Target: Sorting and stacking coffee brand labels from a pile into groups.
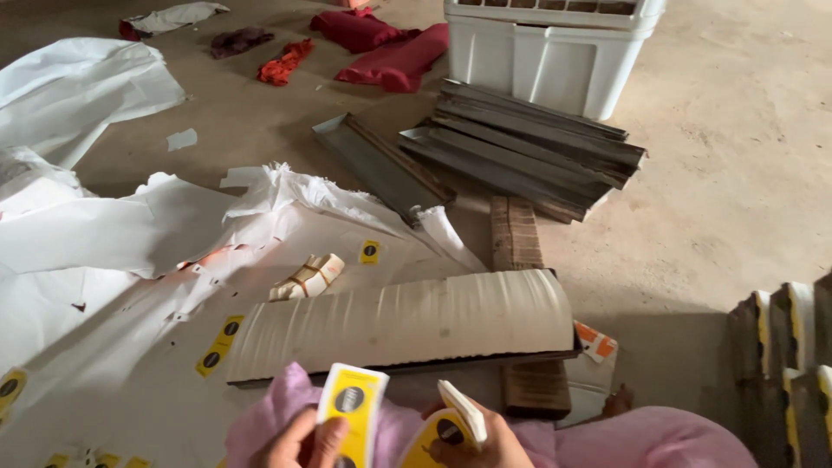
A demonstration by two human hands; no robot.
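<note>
Holding a yellow label (351, 412), the left hand (299, 444) pinches it upright at the bottom edge of the view. The right hand (472, 446) grips a small stack of labels (451, 420), I think, just beside it. A long curved cardboard sheet (407, 322) lies right in front of both hands. White paper (104, 234) covers the floor on the left. Metal strips (520, 147) and a white bin (546, 52) sit farther off. Bare floor (737, 173) is open on the right.
</note>
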